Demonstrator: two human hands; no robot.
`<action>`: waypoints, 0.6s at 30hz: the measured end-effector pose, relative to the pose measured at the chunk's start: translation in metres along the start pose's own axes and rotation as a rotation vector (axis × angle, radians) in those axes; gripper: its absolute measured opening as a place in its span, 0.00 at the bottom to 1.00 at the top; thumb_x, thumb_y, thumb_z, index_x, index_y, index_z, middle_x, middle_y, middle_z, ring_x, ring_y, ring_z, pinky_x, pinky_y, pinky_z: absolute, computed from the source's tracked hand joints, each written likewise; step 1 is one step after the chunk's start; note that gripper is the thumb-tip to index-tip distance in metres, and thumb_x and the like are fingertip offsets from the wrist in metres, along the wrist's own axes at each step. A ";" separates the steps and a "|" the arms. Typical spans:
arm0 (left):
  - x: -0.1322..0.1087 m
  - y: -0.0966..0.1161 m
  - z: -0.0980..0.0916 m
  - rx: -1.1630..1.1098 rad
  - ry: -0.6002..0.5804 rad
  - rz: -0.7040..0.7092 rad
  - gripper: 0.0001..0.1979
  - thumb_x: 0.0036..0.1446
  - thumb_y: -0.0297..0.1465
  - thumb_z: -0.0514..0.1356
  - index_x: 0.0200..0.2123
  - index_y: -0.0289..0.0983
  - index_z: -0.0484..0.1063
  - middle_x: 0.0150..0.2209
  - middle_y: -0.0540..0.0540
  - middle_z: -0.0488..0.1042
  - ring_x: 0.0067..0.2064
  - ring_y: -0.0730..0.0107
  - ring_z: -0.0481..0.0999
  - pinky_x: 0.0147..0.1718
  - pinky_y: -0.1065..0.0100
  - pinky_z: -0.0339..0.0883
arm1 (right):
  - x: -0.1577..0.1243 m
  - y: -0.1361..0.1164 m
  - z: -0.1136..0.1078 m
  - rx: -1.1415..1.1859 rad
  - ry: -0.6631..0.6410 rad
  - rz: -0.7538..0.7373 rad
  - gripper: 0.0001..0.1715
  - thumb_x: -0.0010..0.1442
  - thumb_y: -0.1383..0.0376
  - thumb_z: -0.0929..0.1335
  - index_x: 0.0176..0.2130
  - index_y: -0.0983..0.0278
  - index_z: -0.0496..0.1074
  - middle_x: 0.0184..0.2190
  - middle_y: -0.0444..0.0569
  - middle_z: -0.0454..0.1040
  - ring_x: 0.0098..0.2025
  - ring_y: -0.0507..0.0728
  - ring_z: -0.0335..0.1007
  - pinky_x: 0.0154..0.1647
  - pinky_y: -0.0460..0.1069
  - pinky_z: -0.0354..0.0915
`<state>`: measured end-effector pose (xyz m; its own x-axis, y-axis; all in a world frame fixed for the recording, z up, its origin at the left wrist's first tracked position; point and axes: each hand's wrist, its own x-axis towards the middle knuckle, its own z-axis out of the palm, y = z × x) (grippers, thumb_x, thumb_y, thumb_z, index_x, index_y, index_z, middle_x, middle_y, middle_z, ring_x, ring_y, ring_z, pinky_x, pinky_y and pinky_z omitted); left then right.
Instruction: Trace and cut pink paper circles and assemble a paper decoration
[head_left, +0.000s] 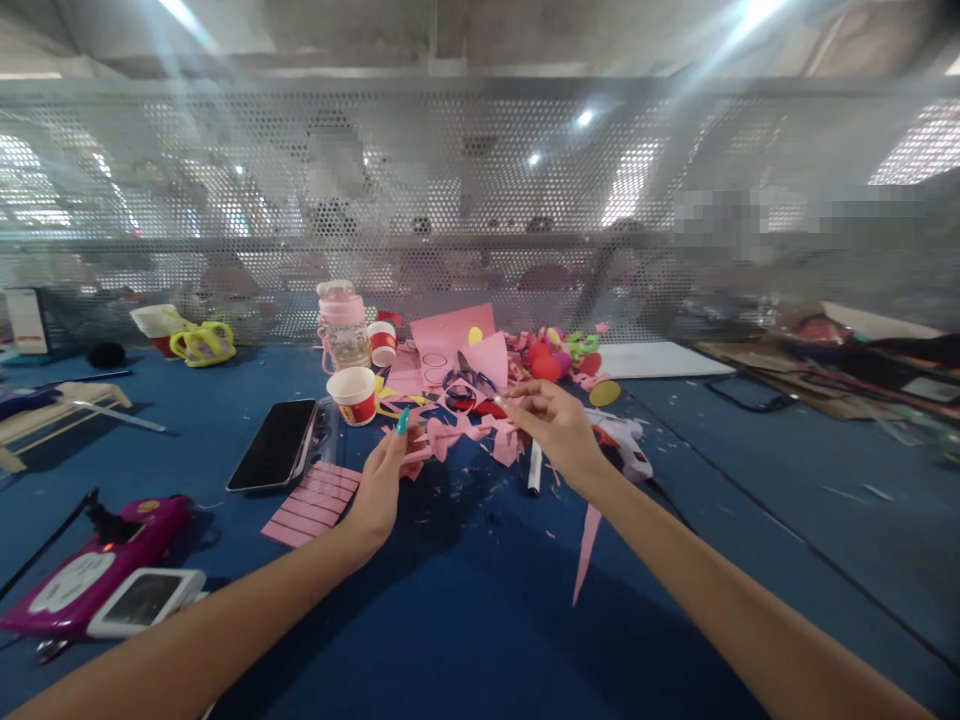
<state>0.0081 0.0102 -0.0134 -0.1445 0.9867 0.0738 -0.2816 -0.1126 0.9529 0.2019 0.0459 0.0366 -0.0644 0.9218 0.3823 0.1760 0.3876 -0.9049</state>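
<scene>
My left hand [379, 490] is closed around a pink paper cutout [437, 438], with its thumb along the near side. The thumb has a long teal nail. To the right, my right hand [559, 425] has its fingers pinched together over the pile of pink paper scraps [504, 445]; what sits between the fingertips is too small to make out. Dark-handled scissors [466, 380] lie just behind, between the two hands. Beside my right wrist rests a white and orange glue gun [628, 442], partly hidden. A white marker [535, 468] lies below the right fingers.
On the left are a phone [275, 445], striped pink paper [313, 503] and a purple device [112, 565]. Behind stand a paper cup [352, 395] and a pink bottle [345, 330]. Colourful cutouts [551, 358] and white board [660, 360] lie at the back, before a perforated metal screen [465, 190].
</scene>
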 end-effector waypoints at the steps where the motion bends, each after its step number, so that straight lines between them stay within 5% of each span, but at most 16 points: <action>1: 0.000 0.000 0.001 -0.017 -0.041 -0.012 0.27 0.44 0.50 0.57 0.39 0.33 0.71 0.41 0.38 0.73 0.41 0.60 0.74 0.39 0.63 0.66 | -0.001 0.000 0.001 -0.053 0.015 -0.062 0.15 0.48 0.58 0.69 0.31 0.65 0.65 0.17 0.40 0.65 0.18 0.48 0.61 0.18 0.44 0.58; 4: -0.001 -0.001 0.002 -0.049 -0.114 -0.044 0.24 0.44 0.46 0.60 0.39 0.34 0.72 0.38 0.41 0.74 0.39 0.62 0.74 0.38 0.63 0.67 | -0.008 -0.003 0.003 -0.189 0.038 -0.246 0.10 0.51 0.61 0.67 0.32 0.64 0.65 0.18 0.41 0.67 0.20 0.49 0.63 0.21 0.45 0.59; 12: 0.001 0.000 0.001 0.180 -0.090 -0.067 0.20 0.43 0.45 0.60 0.29 0.32 0.71 0.24 0.50 0.69 0.28 0.71 0.70 0.31 0.69 0.65 | -0.027 -0.008 0.008 -0.581 -0.019 -0.835 0.06 0.56 0.68 0.65 0.37 0.62 0.64 0.27 0.45 0.72 0.25 0.49 0.68 0.27 0.44 0.65; 18: 0.003 -0.004 -0.004 0.390 -0.051 -0.006 0.19 0.46 0.45 0.56 0.22 0.33 0.66 0.20 0.52 0.64 0.24 0.74 0.65 0.26 0.72 0.62 | -0.029 -0.006 0.009 -0.675 -0.080 -0.968 0.07 0.56 0.70 0.65 0.38 0.64 0.63 0.26 0.45 0.71 0.25 0.49 0.67 0.26 0.44 0.64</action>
<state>0.0050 0.0134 -0.0184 -0.0943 0.9928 0.0734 0.1009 -0.0638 0.9929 0.1933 0.0170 0.0294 -0.5135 0.2539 0.8197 0.5016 0.8638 0.0467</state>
